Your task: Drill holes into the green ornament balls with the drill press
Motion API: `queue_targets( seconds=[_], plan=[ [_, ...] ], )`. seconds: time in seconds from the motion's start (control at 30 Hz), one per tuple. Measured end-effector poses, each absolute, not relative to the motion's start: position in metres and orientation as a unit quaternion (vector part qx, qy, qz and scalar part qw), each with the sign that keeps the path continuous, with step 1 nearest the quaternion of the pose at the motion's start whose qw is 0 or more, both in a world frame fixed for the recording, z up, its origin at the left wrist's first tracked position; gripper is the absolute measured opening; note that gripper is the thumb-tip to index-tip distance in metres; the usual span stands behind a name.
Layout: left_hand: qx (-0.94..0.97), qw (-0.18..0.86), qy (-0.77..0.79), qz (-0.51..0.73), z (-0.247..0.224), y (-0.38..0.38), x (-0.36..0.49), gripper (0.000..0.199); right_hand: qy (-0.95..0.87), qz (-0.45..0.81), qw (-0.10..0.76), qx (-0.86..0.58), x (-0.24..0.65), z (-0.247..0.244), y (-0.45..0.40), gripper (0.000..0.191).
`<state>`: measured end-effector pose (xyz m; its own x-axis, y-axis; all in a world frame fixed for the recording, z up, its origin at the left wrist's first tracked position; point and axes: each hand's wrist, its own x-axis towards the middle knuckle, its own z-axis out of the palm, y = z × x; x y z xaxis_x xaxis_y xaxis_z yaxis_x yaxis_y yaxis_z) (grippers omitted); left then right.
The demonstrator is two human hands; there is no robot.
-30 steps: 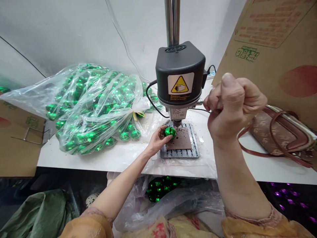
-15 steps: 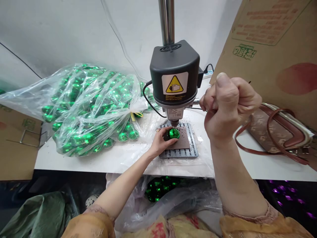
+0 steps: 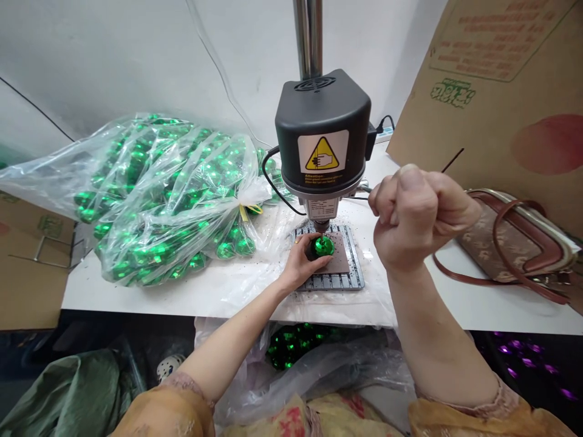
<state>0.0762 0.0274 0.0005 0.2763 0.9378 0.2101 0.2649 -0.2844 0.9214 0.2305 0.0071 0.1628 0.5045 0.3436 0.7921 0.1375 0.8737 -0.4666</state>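
My left hand [image 3: 301, 262] is closed round a shiny green faceted ball [image 3: 323, 245], thumb in front and fingers behind. The ball sits on a brown board [image 3: 339, 261] over the slotted metal base, right under the bit of a small black drill press [image 3: 322, 130]. The bit's tip looks to be at the top of the ball; whether it has entered I cannot tell. My right hand [image 3: 416, 212] is a fist at the right of the drill press, wrapped round its feed lever. The fingers hide most of the lever; a metal shaft [image 3: 363, 188] shows beside them.
A clear plastic bag [image 3: 173, 200] full of green balls lies at left on the white table [image 3: 150, 301]. More green balls [image 3: 296, 346] lie below the table's edge. On the right are a brown handbag [image 3: 505, 237] and a cardboard box [image 3: 492, 97]. Dark shavings surround the base.
My right fist has come down a little beside the drill press. My left hand and the ball have shifted slightly right, under the bit. A thin dark rod shows more behind the fist.
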Motion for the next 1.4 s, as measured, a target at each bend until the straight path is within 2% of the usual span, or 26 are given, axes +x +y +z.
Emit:
queue_targets(
  seconds=[0.5, 0.67, 1.0, 1.2, 1.3, 1.4],
  plan=[
    [0.704, 0.398, 0.431, 0.402, -0.002, 0.028, 0.076, 0.055, -0.516, 0.025, 0.843, -0.148, 0.236, 0.134, 0.011, 0.052],
    [0.698, 0.401, 0.432, 0.407, -0.001, 0.027, 0.077, 0.055, -0.542, 0.059, 0.824, -0.153, 0.239, 0.127, 0.011, 0.05],
    [0.69, 0.402, 0.441, 0.41, 0.0, 0.026, 0.077, 0.053, -0.544, -0.023, 0.831, -0.113, 0.237, 0.116, 0.014, 0.045],
    [0.665, 0.425, 0.448, 0.42, 0.002, 0.023, 0.083, 0.055, -0.48, 0.042, 0.849, -0.218, 0.231, 0.15, 0.009, 0.05],
    [0.673, 0.356, 0.49, 0.424, 0.014, 0.007, 0.08, 0.048, -0.466, 0.091, 0.846, -0.243, 0.231, 0.173, 0.009, 0.047],
    [0.755, 0.294, 0.489, 0.324, 0.034, -0.026, 0.062, 0.041, -0.466, 0.106, 0.847, -0.234, 0.232, 0.181, 0.01, 0.044]
  ],
)
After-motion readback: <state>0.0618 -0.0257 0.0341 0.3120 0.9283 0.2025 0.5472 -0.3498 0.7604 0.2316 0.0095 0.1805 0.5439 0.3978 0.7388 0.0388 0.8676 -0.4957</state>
